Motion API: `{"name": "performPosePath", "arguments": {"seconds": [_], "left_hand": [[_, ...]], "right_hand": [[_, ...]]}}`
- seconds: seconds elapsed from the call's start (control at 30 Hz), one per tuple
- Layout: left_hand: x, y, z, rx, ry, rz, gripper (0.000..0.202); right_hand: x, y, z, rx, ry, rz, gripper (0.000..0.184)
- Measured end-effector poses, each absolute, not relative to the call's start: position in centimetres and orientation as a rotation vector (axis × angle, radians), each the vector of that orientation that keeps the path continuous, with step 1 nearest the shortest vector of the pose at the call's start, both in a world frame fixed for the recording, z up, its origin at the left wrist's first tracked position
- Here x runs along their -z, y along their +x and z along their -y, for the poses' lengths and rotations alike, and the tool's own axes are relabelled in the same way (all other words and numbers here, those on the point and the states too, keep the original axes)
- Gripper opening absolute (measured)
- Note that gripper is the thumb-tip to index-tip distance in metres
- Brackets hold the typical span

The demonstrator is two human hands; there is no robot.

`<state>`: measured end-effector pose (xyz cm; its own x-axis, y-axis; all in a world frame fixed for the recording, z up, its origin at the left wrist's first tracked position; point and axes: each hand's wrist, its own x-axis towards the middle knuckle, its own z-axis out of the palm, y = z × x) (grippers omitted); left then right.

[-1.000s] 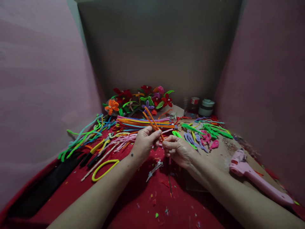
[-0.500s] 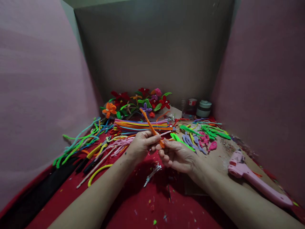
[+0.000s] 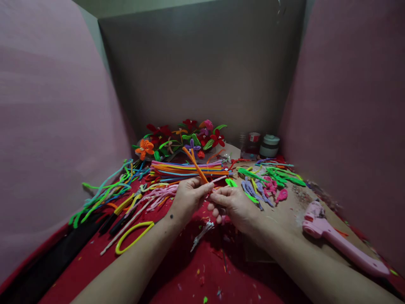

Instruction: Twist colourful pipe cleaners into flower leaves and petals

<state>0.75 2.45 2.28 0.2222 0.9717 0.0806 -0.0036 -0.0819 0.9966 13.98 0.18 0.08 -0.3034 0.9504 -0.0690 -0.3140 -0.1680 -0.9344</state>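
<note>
Orange pipe cleaners (image 3: 195,164) slant up and away from my fingers, their upper ends slightly split. My left hand (image 3: 189,195) pinches them between thumb and fingers. Close against it, my right hand (image 3: 236,207) is closed in a pinch at their lower end, which the fingers mostly hide. A pale pink stem (image 3: 220,179) shows just above the fingertips; whether it is held I cannot tell. Below the hands, a small bundle of white flower stamens (image 3: 202,235) lies on the red cloth (image 3: 177,270).
Behind the hands lies a bundle of colored pipe cleaners (image 3: 164,168), with fuzzy flowers (image 3: 144,148) beyond. Yellow-handled pliers (image 3: 122,207) are at left. Green leaf shapes (image 3: 278,175) and a pink glue gun (image 3: 341,242) rest on cardboard at right. A lidded jar (image 3: 269,146) stands behind.
My right hand has turned from palm-up to a closer pinch at the lower end of the orange pipe cleaners. Their upper ends now show a split. The view has shifted slightly.
</note>
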Motion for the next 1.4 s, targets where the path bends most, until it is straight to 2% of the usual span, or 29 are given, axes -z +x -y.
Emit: {"name": "performPosePath", "arguments": {"seconds": [0.13,0.33,0.43,0.63,0.83,1.4], "left_hand": [[-2.4,0.4,-3.0,-1.111,1.293,-1.049,0.033],[-2.7,-0.5,-4.0,-1.262,1.113,-0.974,0.032],[-2.5,-0.3,-3.9,-1.233,1.08,-0.966,0.03],[-1.9,0.1,-3.6,-1.118,1.193,-0.938,0.028],[-1.7,0.0,-3.6,-1.045,1.25,-0.955,0.03],[-1.3,0.7,-3.0,-1.151,1.336,-0.996,0.032]], "right_hand": [[-0.5,13.5,0.4,-1.501,-1.007,1.191,0.024],[-0.4,13.0,0.8,-1.576,-1.032,1.192,0.018],[-0.5,13.1,0.8,-1.561,-0.999,1.152,0.018],[-0.6,13.4,0.6,-1.605,-1.003,1.077,0.027],[0.0,13.7,0.2,-1.612,-0.941,1.073,0.026],[0.0,13.8,-0.1,-1.691,-0.954,0.97,0.009]]}}
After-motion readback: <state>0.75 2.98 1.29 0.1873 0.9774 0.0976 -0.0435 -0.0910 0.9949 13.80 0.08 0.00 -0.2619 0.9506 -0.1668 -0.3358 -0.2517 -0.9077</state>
